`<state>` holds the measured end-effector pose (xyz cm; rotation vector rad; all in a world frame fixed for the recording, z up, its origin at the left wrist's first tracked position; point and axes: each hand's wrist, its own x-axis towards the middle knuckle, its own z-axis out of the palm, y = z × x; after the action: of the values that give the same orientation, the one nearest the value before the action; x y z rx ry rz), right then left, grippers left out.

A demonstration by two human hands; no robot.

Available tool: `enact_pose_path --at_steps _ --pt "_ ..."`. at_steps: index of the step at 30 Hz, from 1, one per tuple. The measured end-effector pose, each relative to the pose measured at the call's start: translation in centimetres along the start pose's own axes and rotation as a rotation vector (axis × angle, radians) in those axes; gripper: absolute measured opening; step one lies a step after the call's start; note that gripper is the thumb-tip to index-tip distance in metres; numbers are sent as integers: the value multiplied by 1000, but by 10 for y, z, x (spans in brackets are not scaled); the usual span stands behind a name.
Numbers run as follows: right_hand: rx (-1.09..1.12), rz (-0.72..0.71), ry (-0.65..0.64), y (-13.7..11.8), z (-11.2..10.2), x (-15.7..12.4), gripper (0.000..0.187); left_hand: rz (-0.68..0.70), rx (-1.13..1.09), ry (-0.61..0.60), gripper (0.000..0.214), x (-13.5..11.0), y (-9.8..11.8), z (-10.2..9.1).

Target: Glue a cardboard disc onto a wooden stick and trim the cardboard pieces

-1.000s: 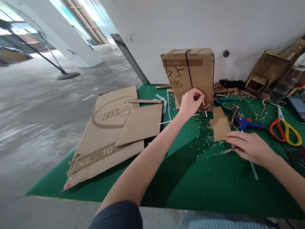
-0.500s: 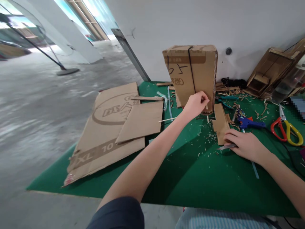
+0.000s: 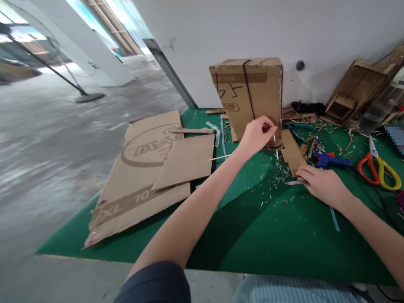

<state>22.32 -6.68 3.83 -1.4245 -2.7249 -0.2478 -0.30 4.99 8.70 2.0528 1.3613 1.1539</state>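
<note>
My left hand (image 3: 257,134) pinches a thin wooden stick (image 3: 274,137) against the lower front of an upright cardboard box (image 3: 249,94) on the green table (image 3: 252,227). My right hand (image 3: 318,183) rests palm down on the table and is closed over a thin metal blade (image 3: 293,182), whose tip pokes out to the left. A small cardboard strip (image 3: 292,152) lies between the two hands, just right of the box.
Large flat cardboard sheets (image 3: 148,168) cover the table's left part. A blue glue gun (image 3: 331,160), red and yellow scissors (image 3: 378,168), green pliers (image 3: 296,130) and cardboard scraps lie at the right. A cardboard model (image 3: 356,92) leans on the wall. Shavings litter the middle.
My right hand has slid forward and left with the blade, toward the cardboard strip. My left hand stays pinched at the box front, shifting only slightly.
</note>
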Motion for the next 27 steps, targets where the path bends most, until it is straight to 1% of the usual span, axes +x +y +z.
enact_pose_path --at_steps 2,5,7,10,13,15,16,19,21,23,25,27 --pt "4 29 16 -3 -1 2 31 26 -52 -97 9 -1 0 2" --pt "-4 56 -18 -6 -2 2 38 82 -81 -259 11 -4 0 5" --pt "19 43 -45 -5 -3 0 37 88 -82 -307 12 -5 -1 6" --pt "100 3 -65 0 -7 -7 36 61 -113 -321 9 -6 -1 6" --pt "218 -12 -80 7 -13 -11 41 38 -138 -330 8 -6 0 6" --pt "264 6 -97 9 -20 -7 44 39 -132 -324 8 -6 1 6" --pt "279 9 -107 9 -23 -3 43 46 -125 -318 9 -6 2 5" --pt "320 -38 -125 6 -30 13 31 69 -103 -297 9 -6 4 3" --pt "254 -62 -107 0 -31 25 26 76 -87 -295 10 -6 5 0" --pt "102 -46 -63 -7 -26 34 29 72 -78 -310 13 -5 5 -2" --pt "32 -20 -22 -13 -18 41 33 63 -83 -331 15 -5 4 -4" --pt "-18 18 -4 -17 -7 44 36 51 -90 -320 16 -4 2 -3"
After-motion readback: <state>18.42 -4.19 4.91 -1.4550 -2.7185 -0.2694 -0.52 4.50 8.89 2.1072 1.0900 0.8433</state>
